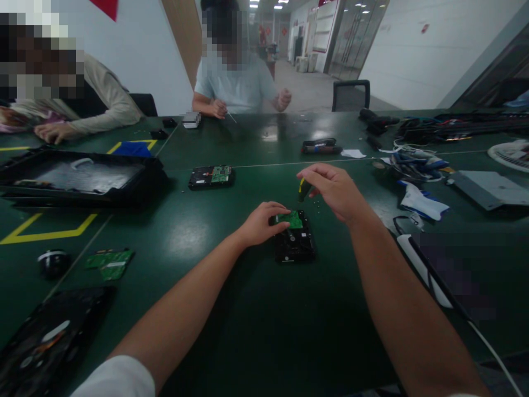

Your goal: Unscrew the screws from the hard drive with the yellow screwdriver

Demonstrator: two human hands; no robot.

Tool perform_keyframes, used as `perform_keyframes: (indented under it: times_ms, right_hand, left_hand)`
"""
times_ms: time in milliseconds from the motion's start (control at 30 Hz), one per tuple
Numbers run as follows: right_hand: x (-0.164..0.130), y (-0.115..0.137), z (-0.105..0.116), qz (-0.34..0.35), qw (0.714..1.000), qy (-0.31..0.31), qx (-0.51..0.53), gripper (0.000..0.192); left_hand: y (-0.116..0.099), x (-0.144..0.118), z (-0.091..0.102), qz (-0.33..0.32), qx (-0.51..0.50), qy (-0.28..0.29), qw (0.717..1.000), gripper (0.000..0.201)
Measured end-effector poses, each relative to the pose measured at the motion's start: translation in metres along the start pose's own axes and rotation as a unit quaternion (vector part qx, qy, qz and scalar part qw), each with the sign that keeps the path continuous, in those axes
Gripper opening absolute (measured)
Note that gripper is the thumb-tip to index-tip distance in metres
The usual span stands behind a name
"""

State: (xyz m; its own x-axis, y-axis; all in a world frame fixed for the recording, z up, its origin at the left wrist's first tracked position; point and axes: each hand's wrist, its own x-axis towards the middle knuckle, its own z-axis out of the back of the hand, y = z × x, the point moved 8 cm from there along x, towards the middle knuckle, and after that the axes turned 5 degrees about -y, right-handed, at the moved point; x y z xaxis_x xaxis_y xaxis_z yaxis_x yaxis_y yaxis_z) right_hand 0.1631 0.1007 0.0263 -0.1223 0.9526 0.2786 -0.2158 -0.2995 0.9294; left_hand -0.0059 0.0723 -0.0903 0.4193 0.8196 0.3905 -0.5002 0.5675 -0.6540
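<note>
A black hard drive [295, 248] lies on the green tabletop in front of me, with a green circuit board [296, 219] on its far half. My left hand [264, 223] grips the drive from its left side, thumb and fingers resting over the board. Above the drive's far right corner, my right hand [333, 190] is closed around a small screwdriver [305, 190] with a dark and yellow handle. Its tip is too indistinct to make out. Several tiny screws [317, 207] lie on the table just right of the drive.
Another hard drive [211, 176] sits farther back. Left are a black tray [82, 165], loose circuit boards [111, 263] and a large drive [58, 336]. Right lie gloves [421, 201], a metal box [490, 187] and a screen-like device [430, 270]. Two people sit across the table.
</note>
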Motion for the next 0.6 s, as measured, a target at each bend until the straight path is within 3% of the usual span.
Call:
perform_keyframes:
  times_ms: [333,467,600]
  right_hand:
    - [-0.001,-0.007,-0.009,-0.039,0.992,0.046,0.107,0.027]
    - [-0.002,-0.003,-0.005,-0.034,0.995,0.071,0.065,0.022]
    - [-0.001,-0.001,0.002,-0.019,0.999,0.045,0.015,0.018]
  left_hand:
    - [-0.003,0.000,0.002,-0.001,-0.004,-0.006,1.000,0.038]
    - [-0.002,0.000,0.001,0.003,-0.002,-0.002,1.000,0.040]
    - [-0.001,-0.001,0.001,0.004,-0.002,0.000,1.000,0.040]
